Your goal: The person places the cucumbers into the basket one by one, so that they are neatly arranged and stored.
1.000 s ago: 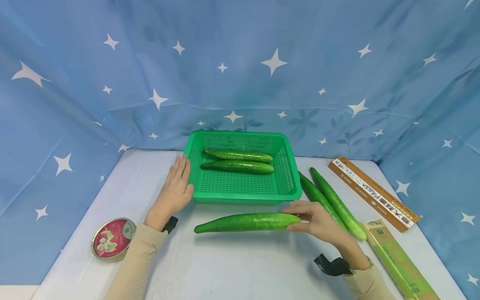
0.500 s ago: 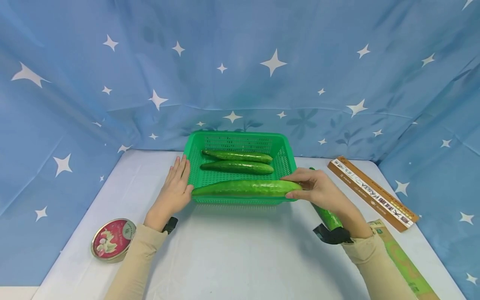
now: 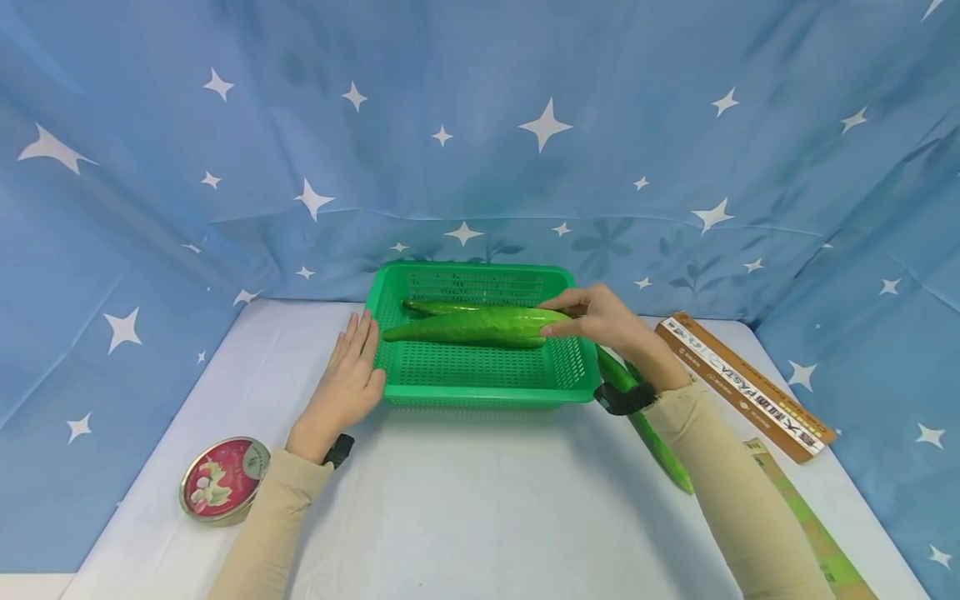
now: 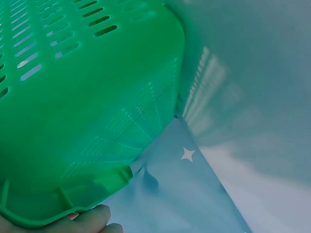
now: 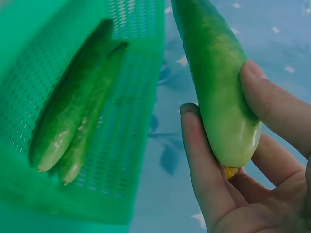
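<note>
My right hand (image 3: 603, 321) pinches the thick pale end of a long green cucumber (image 3: 468, 325) between thumb and fingers. The cucumber hangs level over the green plastic basket (image 3: 480, 393), apart from its floor. Beneath it, two more cucumbers lie side by side in the basket; one (image 3: 427, 307) shows behind the held one, which mostly covers the other. Both cucumbers (image 5: 68, 107) are plain in the right wrist view. My left hand (image 3: 341, 392), fingers straight, rests against the basket's left side. Only its fingertips (image 4: 95, 217) show at the rim in the left wrist view.
Two cucumbers (image 3: 662, 454) lie right of the basket, partly under my right arm. Farther right are a brown pasta box (image 3: 742, 387) and a green-and-tan packet (image 3: 813, 521). A round red-lidded tin (image 3: 227, 479) stands at the left. A blue star-patterned curtain (image 3: 480, 167) hangs behind.
My right hand has lifted the cucumber from in front of the basket and carried it away from me, over the basket's middle. The left hand has stayed at the basket's side.
</note>
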The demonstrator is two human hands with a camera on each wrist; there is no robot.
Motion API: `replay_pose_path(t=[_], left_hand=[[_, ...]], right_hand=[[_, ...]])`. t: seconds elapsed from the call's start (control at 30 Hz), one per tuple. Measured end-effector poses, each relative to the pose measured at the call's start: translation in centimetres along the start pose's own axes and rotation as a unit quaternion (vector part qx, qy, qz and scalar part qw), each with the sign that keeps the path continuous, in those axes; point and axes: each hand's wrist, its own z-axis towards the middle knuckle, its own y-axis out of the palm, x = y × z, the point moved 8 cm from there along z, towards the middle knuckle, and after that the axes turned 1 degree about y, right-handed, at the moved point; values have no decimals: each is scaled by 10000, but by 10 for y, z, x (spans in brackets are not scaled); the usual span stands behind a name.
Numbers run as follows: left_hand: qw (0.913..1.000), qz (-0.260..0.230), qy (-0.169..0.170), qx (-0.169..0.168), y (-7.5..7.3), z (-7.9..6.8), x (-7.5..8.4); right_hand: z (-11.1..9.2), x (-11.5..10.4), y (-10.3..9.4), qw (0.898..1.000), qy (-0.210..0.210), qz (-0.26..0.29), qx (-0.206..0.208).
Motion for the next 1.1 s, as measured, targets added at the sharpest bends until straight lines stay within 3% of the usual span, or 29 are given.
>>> replay_pose_path(t=[0.4, 0.73, 0.93, 1.1], left_hand=[[10000, -21, 49, 46, -1, 0, 2], [10000, 26, 21, 53, 0, 0, 0], [10000, -8, -9, 51, 0, 0, -1], [10000, -59, 17, 38, 0, 0, 0]], right_hand=[[52, 45, 15, 9961, 824, 74, -293], [63, 57, 29, 9912, 1146, 127, -644], [62, 55, 35, 9855, 1409, -550, -771], [67, 60, 42, 9686, 1724, -1591, -830]])
